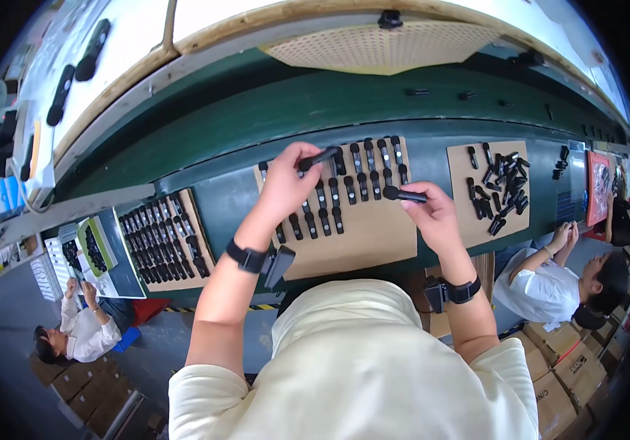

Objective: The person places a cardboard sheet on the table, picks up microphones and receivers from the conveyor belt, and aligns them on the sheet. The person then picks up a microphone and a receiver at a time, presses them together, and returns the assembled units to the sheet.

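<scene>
In my left hand (286, 180), closed fingers grip a small black microphone (320, 157) above the far-left part of a brown cardboard sheet (359, 253). My right hand (434, 210) pinches another small black microphone (407, 196), its round head pointing left, over the sheet's right side. On the sheet between and below my hands, several like microphones (363, 185) lie in rows, round heads away from me. My left hand hides part of the rows. The near half of the sheet is bare cardboard.
To the right, a cardboard sheet (456, 213) bears a loose pile of microphones (507, 180). At left, another board (199, 220) carries packed rows of them. A conveyor belt (256, 95) runs along the far side. Co-workers sit at left (91, 334) and right (550, 286); cartons (550, 400) stand behind.
</scene>
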A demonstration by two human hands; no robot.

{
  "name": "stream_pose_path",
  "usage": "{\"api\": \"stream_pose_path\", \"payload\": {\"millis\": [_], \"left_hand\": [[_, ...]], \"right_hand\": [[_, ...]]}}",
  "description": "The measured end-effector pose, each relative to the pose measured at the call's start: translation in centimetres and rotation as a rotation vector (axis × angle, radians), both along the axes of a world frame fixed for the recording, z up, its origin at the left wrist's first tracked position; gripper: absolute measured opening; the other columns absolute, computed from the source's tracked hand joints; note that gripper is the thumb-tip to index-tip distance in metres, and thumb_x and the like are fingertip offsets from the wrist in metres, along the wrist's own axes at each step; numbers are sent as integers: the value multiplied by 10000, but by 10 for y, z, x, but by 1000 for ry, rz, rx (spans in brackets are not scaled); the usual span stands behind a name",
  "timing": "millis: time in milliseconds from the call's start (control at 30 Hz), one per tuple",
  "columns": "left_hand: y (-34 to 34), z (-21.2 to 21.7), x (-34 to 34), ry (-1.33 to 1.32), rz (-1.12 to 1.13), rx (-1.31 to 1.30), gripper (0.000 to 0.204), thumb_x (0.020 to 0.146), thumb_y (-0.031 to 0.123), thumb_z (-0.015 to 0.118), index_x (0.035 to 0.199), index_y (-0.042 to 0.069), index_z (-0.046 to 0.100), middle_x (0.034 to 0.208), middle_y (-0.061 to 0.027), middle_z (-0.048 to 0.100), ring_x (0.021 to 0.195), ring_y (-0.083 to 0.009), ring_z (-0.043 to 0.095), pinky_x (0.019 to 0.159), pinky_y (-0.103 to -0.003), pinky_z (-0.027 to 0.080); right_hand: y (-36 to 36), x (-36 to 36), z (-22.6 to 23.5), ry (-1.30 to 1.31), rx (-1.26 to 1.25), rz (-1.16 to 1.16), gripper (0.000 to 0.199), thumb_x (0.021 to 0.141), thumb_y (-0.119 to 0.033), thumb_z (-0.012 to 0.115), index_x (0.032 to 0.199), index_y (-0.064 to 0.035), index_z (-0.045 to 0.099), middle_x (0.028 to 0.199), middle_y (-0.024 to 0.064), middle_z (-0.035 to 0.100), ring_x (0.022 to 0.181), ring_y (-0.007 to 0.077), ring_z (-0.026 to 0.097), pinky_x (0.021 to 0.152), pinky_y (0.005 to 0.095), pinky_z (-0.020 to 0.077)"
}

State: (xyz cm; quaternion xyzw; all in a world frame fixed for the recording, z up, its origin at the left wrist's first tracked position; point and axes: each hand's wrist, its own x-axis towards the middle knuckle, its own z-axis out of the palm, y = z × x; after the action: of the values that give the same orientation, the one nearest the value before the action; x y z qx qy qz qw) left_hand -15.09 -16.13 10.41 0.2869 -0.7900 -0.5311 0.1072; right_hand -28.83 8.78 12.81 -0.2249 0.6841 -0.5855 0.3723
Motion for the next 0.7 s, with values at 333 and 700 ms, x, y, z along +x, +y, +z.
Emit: {"api": "stream_pose_path", "payload": {"millis": [333,700], "left_hand": [[70,95,100,271,45,232,235,830,-8,696,1059,15,648,975,-75,668,910,-146,616,839,-276,486],[81,124,138,444,-31,-57,297,770,-59,716,1055,9,670,1006,-96,659,894,-190,613,795,-288,495]], "right_hand": [[-2,60,73,123,-178,144,278,845,38,689,1115,6,628,1083,79,650,1014,134,610,867,254,484],[-6,91,101,393,-272,226,289,763,52,722,1041,8,658,956,89,631,873,180,599,806,289,470]]}}
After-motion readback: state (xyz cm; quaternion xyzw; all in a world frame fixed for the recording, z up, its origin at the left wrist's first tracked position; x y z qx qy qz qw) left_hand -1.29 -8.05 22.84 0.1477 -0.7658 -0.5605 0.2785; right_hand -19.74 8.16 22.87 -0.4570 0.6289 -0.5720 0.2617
